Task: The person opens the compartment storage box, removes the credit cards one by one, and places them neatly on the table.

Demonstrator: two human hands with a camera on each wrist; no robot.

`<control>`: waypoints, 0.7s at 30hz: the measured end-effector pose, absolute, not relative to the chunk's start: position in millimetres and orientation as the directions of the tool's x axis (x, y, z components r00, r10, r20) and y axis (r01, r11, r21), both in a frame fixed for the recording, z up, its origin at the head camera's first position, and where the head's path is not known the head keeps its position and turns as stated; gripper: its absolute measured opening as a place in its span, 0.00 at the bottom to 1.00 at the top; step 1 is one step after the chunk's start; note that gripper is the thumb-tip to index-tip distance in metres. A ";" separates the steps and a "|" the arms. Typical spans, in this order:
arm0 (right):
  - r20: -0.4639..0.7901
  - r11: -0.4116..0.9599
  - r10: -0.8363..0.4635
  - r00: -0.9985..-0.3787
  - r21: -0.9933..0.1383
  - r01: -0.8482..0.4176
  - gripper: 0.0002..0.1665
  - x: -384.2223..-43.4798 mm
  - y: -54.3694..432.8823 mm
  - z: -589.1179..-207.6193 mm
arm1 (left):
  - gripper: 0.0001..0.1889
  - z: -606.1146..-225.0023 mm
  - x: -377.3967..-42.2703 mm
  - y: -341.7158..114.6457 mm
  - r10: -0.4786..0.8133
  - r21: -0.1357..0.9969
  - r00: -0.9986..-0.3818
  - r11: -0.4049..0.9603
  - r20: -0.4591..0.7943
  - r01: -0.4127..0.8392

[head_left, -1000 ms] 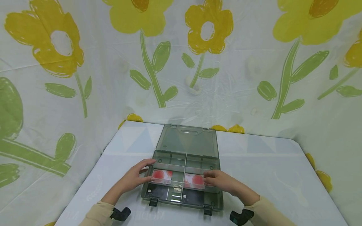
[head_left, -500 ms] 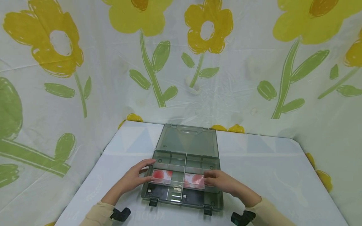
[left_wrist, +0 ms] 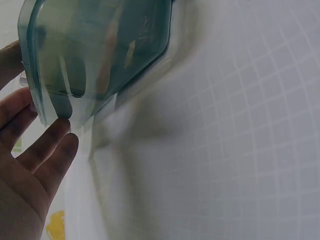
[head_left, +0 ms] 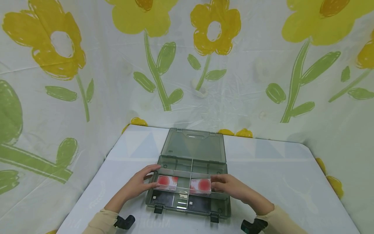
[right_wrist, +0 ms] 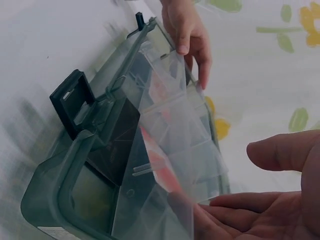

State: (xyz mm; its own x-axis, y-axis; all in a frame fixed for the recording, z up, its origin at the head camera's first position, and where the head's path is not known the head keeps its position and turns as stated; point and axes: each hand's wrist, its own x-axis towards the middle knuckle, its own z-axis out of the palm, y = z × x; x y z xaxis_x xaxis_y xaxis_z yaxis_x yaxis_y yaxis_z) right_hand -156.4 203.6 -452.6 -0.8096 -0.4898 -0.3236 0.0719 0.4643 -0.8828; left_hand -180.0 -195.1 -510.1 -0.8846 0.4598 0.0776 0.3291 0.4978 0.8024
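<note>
As left fingers spread along the box, wide right fingers touch a red card. Inside, too: black cards!

passage: above box | obstacle: transparent dividers crossing its interior

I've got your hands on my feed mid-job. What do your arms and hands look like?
Both the left hand and right hand are bare, without gloves. The left sleeve and right sleeve are plain beige. A black, bent piece sits by each cuff: left piece, right piece. No cables or readable markings show on them.
</note>
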 end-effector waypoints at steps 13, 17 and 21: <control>-0.232 0.418 -0.507 -0.830 -0.908 -0.001 0.32 -159.1 199.2 -443.2 | 0.36 -510.8 -179.4 -194.9 0.459 0.795 -0.884 0.502 0.089 0.341; -0.204 0.369 -0.515 -0.833 -0.929 -0.001 0.30 -161.9 196.8 -444.9 | 0.36 -511.7 -179.4 -195.5 0.460 0.795 -0.883 0.499 0.094 0.345; -0.190 0.342 -0.500 -0.845 -0.940 0.010 0.30 -166.0 193.7 -450.3 | 0.37 -512.8 -179.5 -195.2 0.453 0.796 -0.888 0.504 0.087 0.335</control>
